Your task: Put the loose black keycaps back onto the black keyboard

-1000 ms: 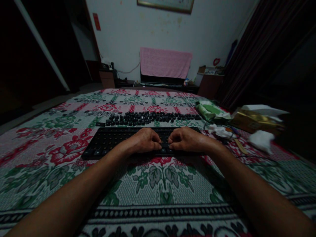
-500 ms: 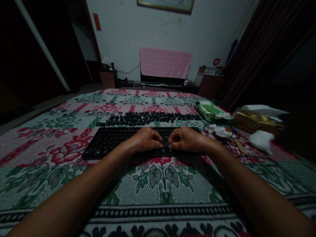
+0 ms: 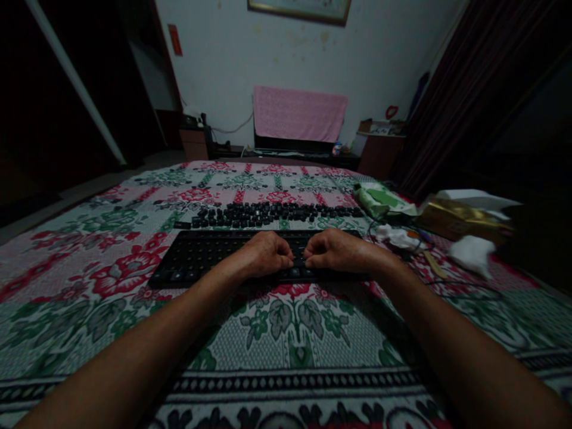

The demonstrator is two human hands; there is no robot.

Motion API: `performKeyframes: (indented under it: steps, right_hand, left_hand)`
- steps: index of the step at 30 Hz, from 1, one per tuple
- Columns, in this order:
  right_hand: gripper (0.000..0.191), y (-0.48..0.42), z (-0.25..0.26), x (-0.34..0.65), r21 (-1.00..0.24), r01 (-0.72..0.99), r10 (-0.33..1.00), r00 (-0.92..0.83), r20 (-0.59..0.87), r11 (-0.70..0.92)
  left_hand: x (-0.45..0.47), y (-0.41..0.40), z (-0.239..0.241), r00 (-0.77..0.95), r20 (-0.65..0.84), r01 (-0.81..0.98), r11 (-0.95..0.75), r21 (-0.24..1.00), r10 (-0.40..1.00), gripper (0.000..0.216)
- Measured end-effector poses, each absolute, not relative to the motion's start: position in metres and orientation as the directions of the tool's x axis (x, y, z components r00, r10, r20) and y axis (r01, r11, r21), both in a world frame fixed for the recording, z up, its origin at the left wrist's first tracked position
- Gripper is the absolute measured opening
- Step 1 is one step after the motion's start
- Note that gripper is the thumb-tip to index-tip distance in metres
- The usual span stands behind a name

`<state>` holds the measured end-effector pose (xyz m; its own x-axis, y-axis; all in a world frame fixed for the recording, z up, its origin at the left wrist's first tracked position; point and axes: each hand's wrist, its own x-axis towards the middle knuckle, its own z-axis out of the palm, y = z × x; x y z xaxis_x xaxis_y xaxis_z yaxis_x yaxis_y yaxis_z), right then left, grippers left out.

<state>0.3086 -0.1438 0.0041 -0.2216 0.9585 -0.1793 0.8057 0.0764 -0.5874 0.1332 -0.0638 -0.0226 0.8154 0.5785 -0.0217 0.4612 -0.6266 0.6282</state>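
A black keyboard (image 3: 196,257) lies flat on a flowered bedspread (image 3: 277,322) in front of me. Both hands rest on its middle. My left hand (image 3: 263,255) is curled, fingertips pinched down onto the keyboard. My right hand (image 3: 337,251) is curled the same way, its fingertips almost meeting the left hand's. Whatever small thing is between the fingertips is too dark and small to name. Behind the keyboard lies a row of several loose black keycaps (image 3: 268,213).
To the right lie a green and white packet (image 3: 379,200), white tissue wads (image 3: 471,252), a gold box (image 3: 460,219) and a thin cable (image 3: 451,285). A pink cloth (image 3: 299,113) hangs over a dark screen at the far wall.
The hands have closed in slightly toward each other over the keyboard's middle; the fingertips shifted a little. Everything else stays put.
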Motion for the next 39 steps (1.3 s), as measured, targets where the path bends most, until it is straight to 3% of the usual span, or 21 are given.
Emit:
performKeyframes:
  steps: [16,27,39]
  right_hand:
    - [0.020,-0.144,0.000,0.308,-0.564,0.821,0.968,-0.205,-0.143,0.091]
    - [0.028,-0.145,0.008,0.320,-0.602,0.786,0.937,-0.303,-0.175,0.142]
    - [0.025,-0.149,0.012,0.313,-0.532,0.826,0.936,-0.314,-0.160,0.186]
  left_hand:
    - [0.133,-0.065,-0.022,0.832,-0.017,0.446,-0.651,0.614,0.554,0.024]
    - [0.130,-0.065,-0.020,0.844,-0.027,0.442,-0.666,0.601,0.536,0.027]
    - [0.128,-0.062,-0.019,0.851,-0.013,0.409,-0.648,0.643,0.525,0.028]
